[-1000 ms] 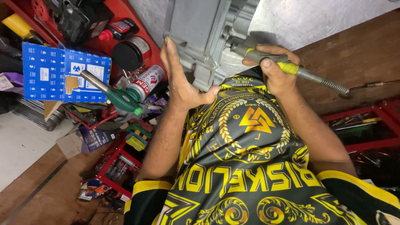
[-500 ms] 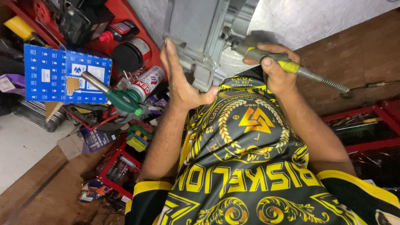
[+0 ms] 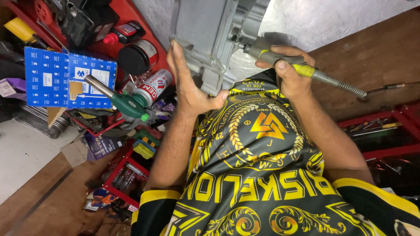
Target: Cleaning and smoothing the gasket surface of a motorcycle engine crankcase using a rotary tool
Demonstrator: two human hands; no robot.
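grey cast-metal engine casing (image 3: 210, 39): stands at top centre of the view, against a pale wall, just above the person's lap.
left hand (image 3: 190, 83): open, fingers together and straight, palm laid flat against the casing's left side, thumb spread out under its lower edge.
right hand (image 3: 291, 72): fingers wrapped tight around a rotary tool handpiece (image 3: 280, 59), grey with a yellow collar; its tip meets the casing's right side, where the contact point is too small to make out.
flexible metal shaft (image 3: 339, 83): runs from the handpiece out to the right over a wooden surface.
black and yellow patterned shirt (image 3: 262, 175): fills the lower frame.
green-bodied gas torch (image 3: 118, 98): lies left of the left hand, near it, beside a red and white spray can (image 3: 153, 85).
blue printed box (image 3: 65, 76): further left.
red tool tray (image 3: 127, 175): lower left, with small tools.
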